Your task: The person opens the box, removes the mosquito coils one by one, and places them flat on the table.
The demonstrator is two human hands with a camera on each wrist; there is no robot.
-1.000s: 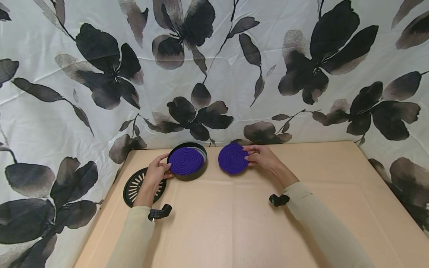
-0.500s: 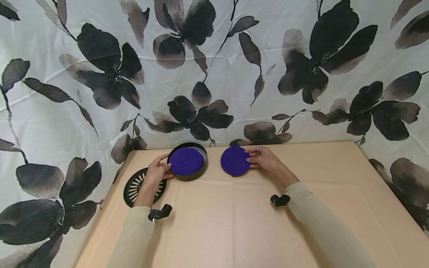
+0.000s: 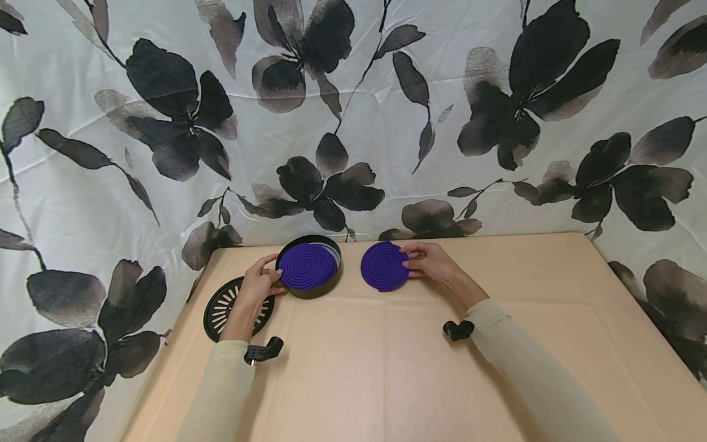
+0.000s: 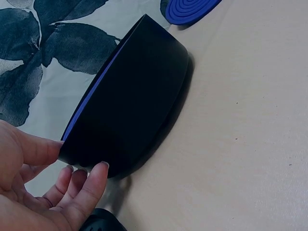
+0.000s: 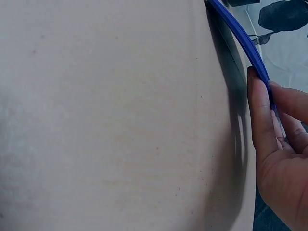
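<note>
A round black container (image 3: 326, 287) stands near the table's back edge, with a purple spiral coaster (image 3: 306, 266) lying in it and a pale grey edge showing behind. My left hand (image 3: 258, 285) grips its left side; in the left wrist view the thumb is at the rim and the fingers (image 4: 91, 192) lie against the wall. To the right, my right hand (image 3: 433, 264) pinches a second purple spiral coaster (image 3: 383, 266) by its right edge. In the right wrist view that coaster (image 5: 245, 43) appears edge-on between thumb and fingers, raised off the table above its shadow.
Under the left wrist lies a black slotted disc (image 3: 215, 313) on the light wooden table (image 3: 381, 368). A white cloth with dark flowers (image 3: 386, 123) hangs behind the table's back edge and covers the left side.
The right hand has shifted the pinched coaster slightly right, then slightly back left, and its tilt has changed a little. The left hand and the container have stayed in place.
</note>
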